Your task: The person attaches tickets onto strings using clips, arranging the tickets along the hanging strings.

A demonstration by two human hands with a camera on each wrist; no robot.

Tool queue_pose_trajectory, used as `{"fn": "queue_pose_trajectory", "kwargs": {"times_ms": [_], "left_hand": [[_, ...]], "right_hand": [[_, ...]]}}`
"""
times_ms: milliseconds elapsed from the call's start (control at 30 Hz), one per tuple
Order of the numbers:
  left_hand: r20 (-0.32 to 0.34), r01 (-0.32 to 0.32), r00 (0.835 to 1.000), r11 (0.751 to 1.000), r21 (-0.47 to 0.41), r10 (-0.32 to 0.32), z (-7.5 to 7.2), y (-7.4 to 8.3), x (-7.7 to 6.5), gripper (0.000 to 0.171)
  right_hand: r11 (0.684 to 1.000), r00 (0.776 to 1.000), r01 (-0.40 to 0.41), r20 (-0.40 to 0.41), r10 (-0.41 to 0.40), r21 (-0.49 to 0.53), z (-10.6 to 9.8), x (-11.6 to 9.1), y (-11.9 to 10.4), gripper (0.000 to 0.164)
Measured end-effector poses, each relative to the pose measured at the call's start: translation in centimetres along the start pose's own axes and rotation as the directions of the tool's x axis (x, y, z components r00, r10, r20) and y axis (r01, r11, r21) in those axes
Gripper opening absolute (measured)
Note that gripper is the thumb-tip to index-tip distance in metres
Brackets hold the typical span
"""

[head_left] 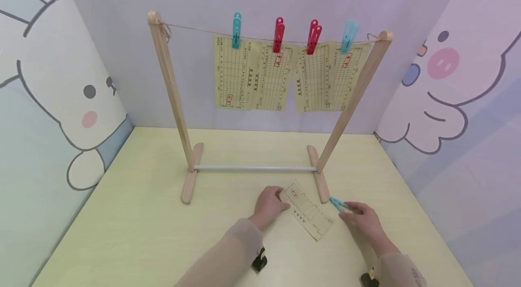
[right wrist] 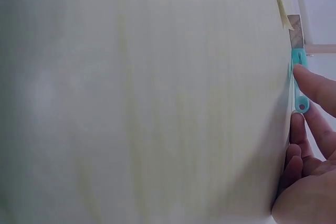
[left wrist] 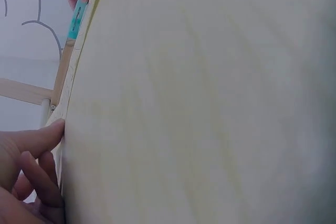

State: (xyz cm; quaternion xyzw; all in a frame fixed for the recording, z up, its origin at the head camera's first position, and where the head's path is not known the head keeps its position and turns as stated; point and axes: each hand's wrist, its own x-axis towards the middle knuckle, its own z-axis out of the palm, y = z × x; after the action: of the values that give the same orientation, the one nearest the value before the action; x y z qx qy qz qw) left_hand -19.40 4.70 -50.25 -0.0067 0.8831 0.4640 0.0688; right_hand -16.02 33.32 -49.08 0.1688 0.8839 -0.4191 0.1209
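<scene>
My left hand (head_left: 270, 208) pinches the upper-left end of a printed paper slip (head_left: 307, 210), thumb on top. The slip lies slanted low over the table, with a red stamp box near that end. In the left wrist view the slip shows only as a thin edge beyond the left hand's fingers (left wrist: 42, 171). To the right of the slip, my right hand (head_left: 366, 221) holds a teal clothespin (head_left: 338, 204) between thumb and fingers. The clothespin points left toward the rack's right foot, and its ringed handle end (right wrist: 301, 103) shows in the right wrist view.
A wooden rack (head_left: 172, 92) stands behind the hands, with a white rod (head_left: 254, 168) low between its feet. Along its string (head_left: 195, 29), two red clothespins (head_left: 278, 35), a teal clip (head_left: 236, 31) and a light-blue clip (head_left: 349, 37) hold printed slips (head_left: 233, 74). Cartoon-printed walls surround the table (head_left: 122, 214).
</scene>
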Motion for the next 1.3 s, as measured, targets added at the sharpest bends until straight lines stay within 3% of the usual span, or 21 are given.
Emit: {"fn": "queue_pose_trajectory", "kwargs": {"times_ms": [400,567,667,767,900,1067,1300], "left_hand": [[0.003,-0.005,1.000,0.995,-0.096,0.005,-0.3,-0.4,0.2,0.021],[0.006,0.009,1.000,0.988,-0.157,-0.008,-0.5,-0.7,0.2,0.021],[0.043,0.036,0.999,0.968,-0.249,-0.027,-0.7,-0.9,0.3,0.027],[0.089,0.071,0.995,0.932,-0.356,-0.042,-1.1,-1.0,0.4,0.032],[0.097,0.085,0.994,0.899,-0.430,-0.048,-1.5,-0.9,0.4,0.035],[0.099,0.107,0.993,0.861,-0.498,-0.066,-2.0,-0.7,0.7,0.036],[0.088,0.104,0.994,0.837,-0.538,-0.067,-3.0,-0.4,0.9,0.037]], "right_hand": [[0.997,1.000,0.002,-0.014,-0.001,0.072,-0.1,0.0,0.2,0.067],[0.989,1.000,0.019,-0.021,-0.016,0.148,-0.2,-0.2,0.1,0.067],[0.981,1.000,0.022,-0.026,-0.017,0.193,-0.2,-0.3,0.0,0.068],[0.976,1.000,0.010,-0.017,-0.007,0.217,-0.4,-0.3,0.0,0.068],[0.974,1.000,-0.026,0.009,0.024,0.223,-0.8,-0.2,0.1,0.071],[0.972,0.999,-0.033,0.021,0.029,0.233,-1.1,-0.4,0.0,0.073],[0.961,0.998,-0.063,0.027,0.058,0.269,-1.0,-0.7,-0.3,0.075]]}}
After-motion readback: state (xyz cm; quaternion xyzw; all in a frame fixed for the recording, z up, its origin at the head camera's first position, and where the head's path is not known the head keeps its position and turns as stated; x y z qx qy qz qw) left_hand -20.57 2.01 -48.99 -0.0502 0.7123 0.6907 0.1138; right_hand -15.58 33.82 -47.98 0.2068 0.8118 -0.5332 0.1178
